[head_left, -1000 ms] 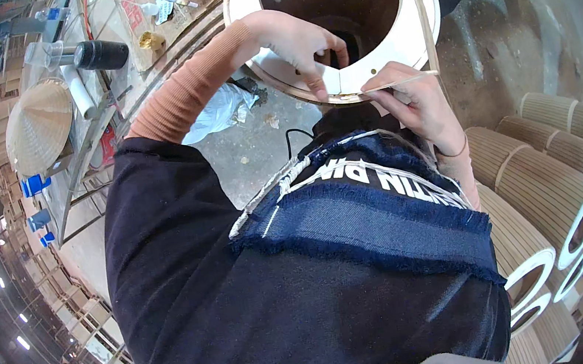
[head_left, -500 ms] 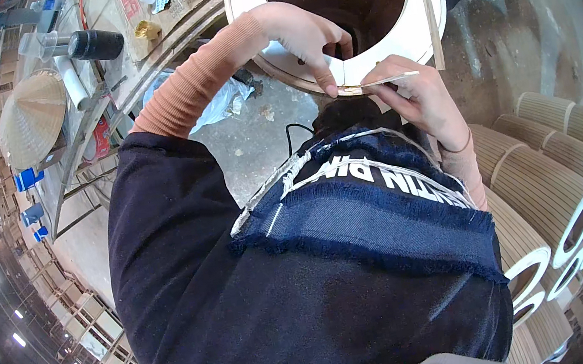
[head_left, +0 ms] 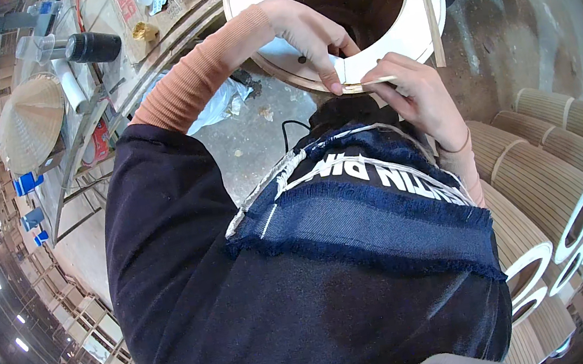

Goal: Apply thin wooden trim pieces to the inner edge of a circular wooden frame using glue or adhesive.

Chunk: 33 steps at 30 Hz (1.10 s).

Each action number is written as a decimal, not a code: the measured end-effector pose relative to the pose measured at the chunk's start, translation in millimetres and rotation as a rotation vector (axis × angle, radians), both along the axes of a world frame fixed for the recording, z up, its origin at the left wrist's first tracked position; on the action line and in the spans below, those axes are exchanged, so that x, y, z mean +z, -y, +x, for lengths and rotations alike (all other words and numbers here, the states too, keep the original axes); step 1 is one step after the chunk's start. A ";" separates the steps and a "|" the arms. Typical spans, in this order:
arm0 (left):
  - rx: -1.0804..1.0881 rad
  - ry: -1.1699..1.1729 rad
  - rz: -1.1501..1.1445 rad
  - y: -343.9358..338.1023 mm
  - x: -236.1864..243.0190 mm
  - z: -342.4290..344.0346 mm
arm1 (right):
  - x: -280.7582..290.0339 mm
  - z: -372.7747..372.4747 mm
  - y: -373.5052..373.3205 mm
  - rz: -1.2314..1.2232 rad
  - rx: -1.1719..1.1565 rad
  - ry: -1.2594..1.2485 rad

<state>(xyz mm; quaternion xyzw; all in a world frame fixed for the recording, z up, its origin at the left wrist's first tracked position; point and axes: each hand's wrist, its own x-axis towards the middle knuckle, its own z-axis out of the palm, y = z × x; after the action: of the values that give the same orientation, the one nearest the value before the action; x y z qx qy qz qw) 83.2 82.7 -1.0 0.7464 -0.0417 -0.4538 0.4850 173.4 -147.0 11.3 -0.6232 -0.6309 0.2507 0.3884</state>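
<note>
White-ringed round drum [head_left: 401,31], brown inside, at the top centre of the frame, under a person's two hands.
Stained grey floor [head_left: 274,136] lies below; ribbed cylinders [head_left: 540,177] line the right, a cluttered bench [head_left: 185,31] the upper left. The right hand [head_left: 422,93] pinches a thin pale strip [head_left: 382,81]; the left hand [head_left: 312,34] sets its thumb on the drum's edge, though whether its curled fingers grip cannot be told.

The counter [head_left: 168,43] carries a black bottle [head_left: 94,47] and a flat cardboard piece [head_left: 129,18]. The grey floor [head_left: 256,138] bears ribbed drums [head_left: 537,177] — and a small pale scrap [head_left: 265,114].
</note>
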 end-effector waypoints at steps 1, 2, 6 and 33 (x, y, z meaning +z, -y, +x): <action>-0.005 0.002 0.001 0.0 1.1 0.4 | -1.5 -0.5 -1.8 0.000 0.010 0.006; -0.003 0.013 0.064 0.4 2.4 0.3 | -1.9 -0.5 -2.4 0.000 0.020 0.012; 0.035 0.102 0.180 2.3 0.1 5.9 | 0.6 1.8 -0.6 -0.020 0.022 -0.034; 0.085 -0.036 0.129 10.4 -7.9 8.7 | -3.5 1.5 3.1 0.062 -0.018 -0.204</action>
<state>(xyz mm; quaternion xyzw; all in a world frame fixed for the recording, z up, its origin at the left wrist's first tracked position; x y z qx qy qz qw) 91.9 72.3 -8.9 0.7691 0.0280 -0.4478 0.4553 174.9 -150.1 7.8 -0.5877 -0.5898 0.2897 0.4720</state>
